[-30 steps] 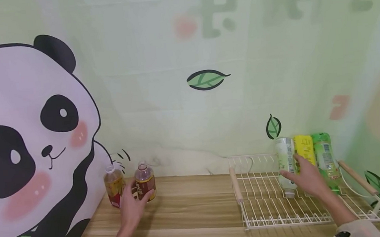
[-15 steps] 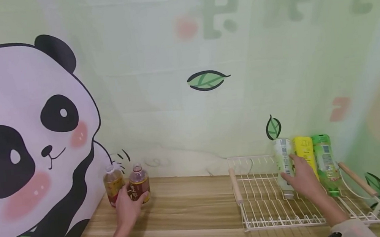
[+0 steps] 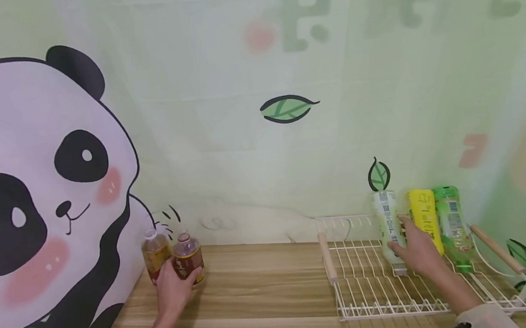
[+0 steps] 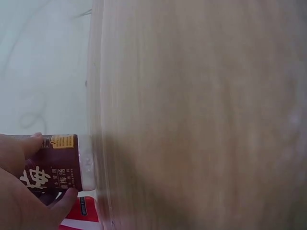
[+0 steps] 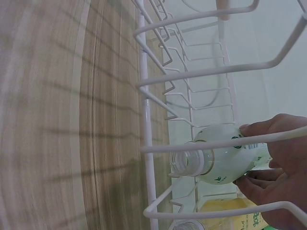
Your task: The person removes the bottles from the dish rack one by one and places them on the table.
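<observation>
My left hand [image 3: 172, 291] grips a small clear bottle [image 3: 191, 259] with a dark maroon label, upright on the wooden table. Close on its left stands another bottle [image 3: 155, 252] with a yellow and red label, partly hidden by the hand. In the left wrist view, fingers and thumb wrap the maroon label [image 4: 62, 165]. At the right, my right hand [image 3: 420, 248] holds a pale green-white bottle [image 3: 387, 220], neck down, in a white wire rack [image 3: 377, 309]. The right wrist view shows thumb and fingers pinching this bottle [image 5: 220, 165] behind the wires.
A yellow bottle [image 3: 421, 209] and a green-labelled clear bottle [image 3: 450, 220] lean neck down in the rack, right of the held one. Wooden handles [image 3: 327, 258] flank the rack. A printed panda cloth [image 3: 224, 152] hangs behind the wooden table [image 3: 265, 290].
My left hand has moved the maroon bottle left, closer to the yellow and red one. The right hand has shifted the pale bottle slightly left, widening its gap from the yellow bottle.
</observation>
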Motion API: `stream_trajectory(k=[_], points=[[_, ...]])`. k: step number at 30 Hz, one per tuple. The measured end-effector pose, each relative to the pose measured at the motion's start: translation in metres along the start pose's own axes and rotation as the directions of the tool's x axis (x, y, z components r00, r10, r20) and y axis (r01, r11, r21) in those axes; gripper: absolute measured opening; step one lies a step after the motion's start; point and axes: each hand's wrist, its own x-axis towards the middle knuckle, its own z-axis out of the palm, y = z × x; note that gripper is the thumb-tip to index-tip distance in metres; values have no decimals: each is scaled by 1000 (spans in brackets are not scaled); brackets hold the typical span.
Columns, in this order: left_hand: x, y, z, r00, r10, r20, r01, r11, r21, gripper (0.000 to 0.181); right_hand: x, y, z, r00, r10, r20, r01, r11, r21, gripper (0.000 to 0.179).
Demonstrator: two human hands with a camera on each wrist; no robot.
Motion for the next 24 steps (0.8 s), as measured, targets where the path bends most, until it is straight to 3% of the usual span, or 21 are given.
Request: stream_trajectory(k=[7,15,24], points=[[2,0,-1,999,31,-26,-30,999,41,79,1,0,-2,997,43,56,-43,999,-10,84],[2,-1,-3,998,59,7,-59,995,83,80,0,2,-3,991,65,114,-67,998,12,84],[-5,-4,-7,994,103,44,-109,983,146,81,-3,1,-3,995,31,93,-32,999,8,80]])
